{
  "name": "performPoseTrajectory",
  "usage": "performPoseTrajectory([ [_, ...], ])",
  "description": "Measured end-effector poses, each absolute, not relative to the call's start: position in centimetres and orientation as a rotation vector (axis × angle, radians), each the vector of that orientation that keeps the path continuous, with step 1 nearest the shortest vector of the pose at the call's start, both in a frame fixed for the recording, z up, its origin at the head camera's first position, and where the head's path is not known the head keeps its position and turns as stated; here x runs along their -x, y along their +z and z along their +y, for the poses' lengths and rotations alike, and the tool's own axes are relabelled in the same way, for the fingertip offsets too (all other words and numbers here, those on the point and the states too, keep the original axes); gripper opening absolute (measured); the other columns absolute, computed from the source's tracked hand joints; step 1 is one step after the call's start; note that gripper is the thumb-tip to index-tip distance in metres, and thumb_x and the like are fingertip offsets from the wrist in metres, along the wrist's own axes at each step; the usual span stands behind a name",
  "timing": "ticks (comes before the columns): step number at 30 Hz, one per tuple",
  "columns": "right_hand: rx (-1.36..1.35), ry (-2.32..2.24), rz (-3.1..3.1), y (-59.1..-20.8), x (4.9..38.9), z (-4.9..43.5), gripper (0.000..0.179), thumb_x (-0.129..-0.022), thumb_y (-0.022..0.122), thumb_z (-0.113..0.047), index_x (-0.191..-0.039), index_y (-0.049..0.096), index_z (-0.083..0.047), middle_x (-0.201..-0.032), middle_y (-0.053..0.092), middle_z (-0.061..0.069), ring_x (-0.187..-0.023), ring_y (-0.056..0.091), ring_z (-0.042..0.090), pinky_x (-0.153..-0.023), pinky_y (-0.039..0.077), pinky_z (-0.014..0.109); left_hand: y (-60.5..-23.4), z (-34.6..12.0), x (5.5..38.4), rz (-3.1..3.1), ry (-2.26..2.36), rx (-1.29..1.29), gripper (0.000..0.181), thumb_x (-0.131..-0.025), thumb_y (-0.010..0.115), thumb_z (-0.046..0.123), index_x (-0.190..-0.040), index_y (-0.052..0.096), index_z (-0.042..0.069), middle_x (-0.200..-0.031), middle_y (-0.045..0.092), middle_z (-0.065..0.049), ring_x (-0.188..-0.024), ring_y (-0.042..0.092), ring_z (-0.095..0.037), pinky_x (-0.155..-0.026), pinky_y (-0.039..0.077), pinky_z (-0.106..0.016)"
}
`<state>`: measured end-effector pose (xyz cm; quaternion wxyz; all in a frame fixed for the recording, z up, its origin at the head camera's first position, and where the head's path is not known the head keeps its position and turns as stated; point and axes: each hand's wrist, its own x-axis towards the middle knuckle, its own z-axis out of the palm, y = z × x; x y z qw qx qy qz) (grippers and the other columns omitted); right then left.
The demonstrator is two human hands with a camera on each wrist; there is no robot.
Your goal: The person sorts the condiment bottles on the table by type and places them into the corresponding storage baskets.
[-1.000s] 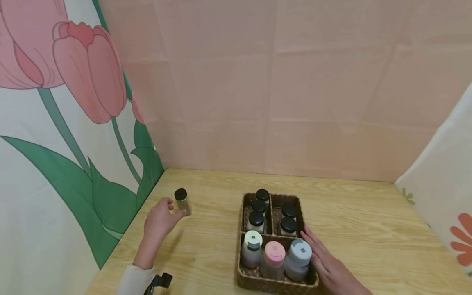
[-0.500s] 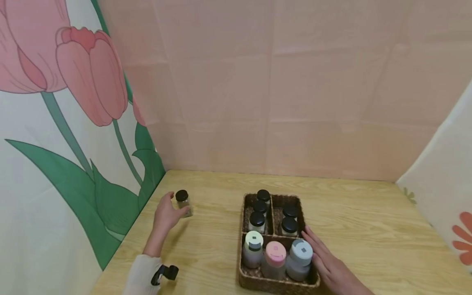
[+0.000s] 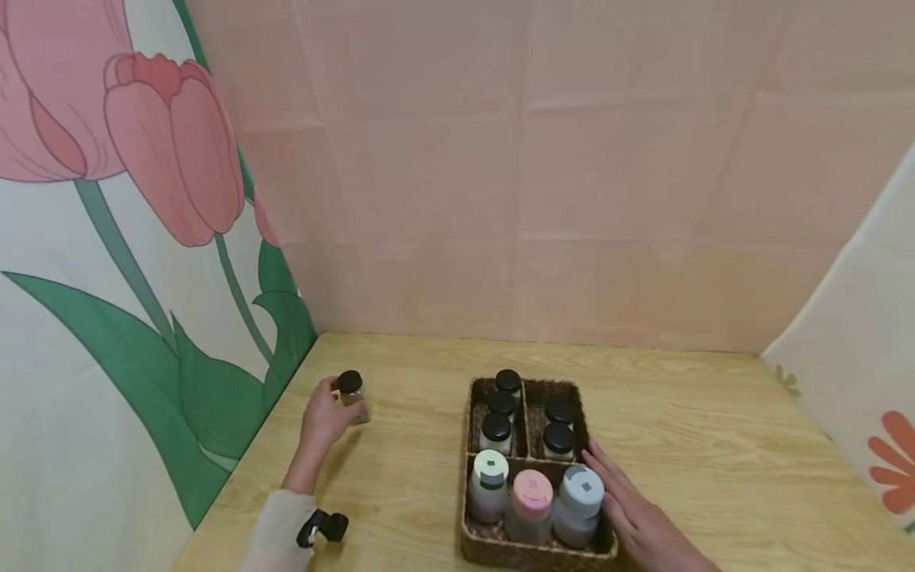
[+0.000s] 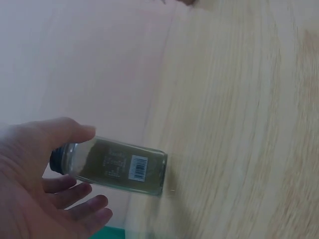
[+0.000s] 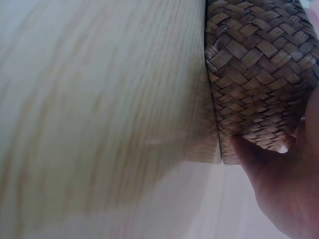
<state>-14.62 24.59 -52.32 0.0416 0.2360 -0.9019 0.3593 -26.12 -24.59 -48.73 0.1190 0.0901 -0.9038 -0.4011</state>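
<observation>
A small glass spice jar with a black cap stands on the table at the left. My left hand has its thumb and fingers around it, the thumb across its front and the index finger at the cap. Up close in the left wrist view, the jar holds brownish powder and bears a barcode; the lower fingers curl loosely beside it. My right hand lies along the right side of a woven basket, fingers extended. In the right wrist view, its thumb touches the woven wall.
Inside the basket's two back compartments stand several black-capped jars. Its front compartment holds bottles with a pale green cap, a pink cap and a light blue cap. A tulip-printed curtain borders the table's left side.
My left hand has moved right and closed in around the spice jar, which stays in place. The right hand keeps its position against the basket.
</observation>
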Motion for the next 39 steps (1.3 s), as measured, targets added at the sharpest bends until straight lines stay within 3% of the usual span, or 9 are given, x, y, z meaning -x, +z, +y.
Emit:
performPoseTrajectory([
  [7,-0.648,1.132,-2.821,-52.2,14.5,24.5,0.051,-0.112,0.037,-0.028,-0.161,0.03,-0.014,-0.168,0.02,0.013,-0.137,0.001,-0.027,-0.098,0.01,-0.007,-49.4,-24.7,26.6,-2.643,-1.209,-0.301,0.069,-0.088,0.078,0.02,-0.141,0.045,-0.009,-0.137,0.054,-0.032,-0.122,0.055,-0.047,-0.094,0.053,-0.056],
  [9,-0.635,1.047,-2.836,-52.4,14.4,24.5,0.051,-0.112,0.038,-0.027,-0.16,0.031,-0.014,-0.168,0.022,0.012,-0.136,0.001,-0.027,-0.109,0.022,0.004,-49.6,-24.7,26.6,-2.644,-1.214,-0.308,0.069,-0.087,0.078,0.02,-0.14,0.045,-0.009,-0.136,0.054,-0.032,-0.122,0.056,-0.047,-0.094,0.053,-0.056],
  [11,-0.616,0.97,-2.855,-52.5,14.2,24.4,0.05,-0.112,0.038,-0.028,-0.16,0.032,-0.014,-0.167,0.024,0.011,-0.135,0.0,-0.027,-0.113,0.037,0.022,-49.8,-24.7,26.5,-2.646,-1.21,-0.304,0.068,-0.087,0.078,0.02,-0.14,0.046,-0.009,-0.135,0.055,-0.032,-0.121,0.056,-0.047,-0.094,0.053,-0.056],
  [13,-0.601,0.894,-2.865,-52.7,14.0,24.4,0.05,-0.112,0.038,-0.029,-0.16,0.033,-0.014,-0.167,0.026,0.009,-0.135,0.0,-0.027,-0.108,0.048,0.04,-50.0,-24.8,26.5,-2.648,-1.203,-0.294,0.067,-0.087,0.078,0.02,-0.139,0.046,-0.01,-0.133,0.056,-0.033,-0.12,0.057,-0.047,-0.094,0.053,-0.057],
  [14,-0.605,0.859,-2.858,-52.7,14.0,24.3,0.05,-0.112,0.038,-0.029,-0.16,0.034,-0.014,-0.167,0.027,0.009,-0.135,0.0,-0.027,-0.104,0.051,0.043,-50.1,-24.8,26.6,-2.647,-1.205,-0.292,0.067,-0.087,0.078,0.02,-0.139,0.046,-0.01,-0.133,0.056,-0.033,-0.12,0.057,-0.048,-0.094,0.053,-0.057],
  [17,-0.656,0.895,-2.791,-52.9,14.0,24.3,0.05,-0.111,0.041,-0.023,-0.159,0.034,-0.012,-0.166,0.027,0.01,-0.137,0.001,-0.026,-0.112,0.039,0.02,-50.1,-24.7,26.7,-2.639,-1.21,-0.289,0.067,-0.087,0.078,0.02,-0.139,0.046,-0.009,-0.133,0.056,-0.033,-0.12,0.057,-0.048,-0.094,0.053,-0.057],
  [21,-0.715,0.951,-2.715,-52.8,14.2,24.4,0.05,-0.11,0.042,-0.016,-0.159,0.033,-0.01,-0.166,0.027,0.013,-0.141,0.003,-0.023,-0.101,0.011,-0.007,-49.9,-24.7,27.0,-2.624,-1.24,-0.292,0.067,-0.087,0.078,0.019,-0.139,0.046,-0.008,-0.133,0.057,-0.032,-0.12,0.057,-0.047,-0.094,0.052,-0.057],
  [28,-0.63,1.127,-2.819,-52.1,14.8,24.4,0.051,-0.112,0.036,-0.029,-0.161,0.03,-0.016,-0.168,0.02,0.011,-0.136,0.0,-0.027,-0.097,0.009,-0.009,-49.8,-25.2,27.5,-2.592,-1.278,-0.222,0.063,-0.088,0.079,0.018,-0.136,0.049,-0.01,-0.131,0.056,-0.032,-0.12,0.056,-0.047,-0.096,0.052,-0.057],
  [39,-0.675,1.092,-2.789,-52.5,14.7,24.5,0.05,-0.112,0.038,-0.024,-0.16,0.031,-0.012,-0.167,0.023,0.015,-0.138,0.001,-0.026,-0.099,0.009,-0.009,-50.5,-26.1,27.6,-2.592,-1.373,-0.205,0.064,-0.088,0.08,0.02,-0.138,0.049,-0.005,-0.131,0.058,-0.029,-0.123,0.056,-0.046,-0.098,0.052,-0.056],
])
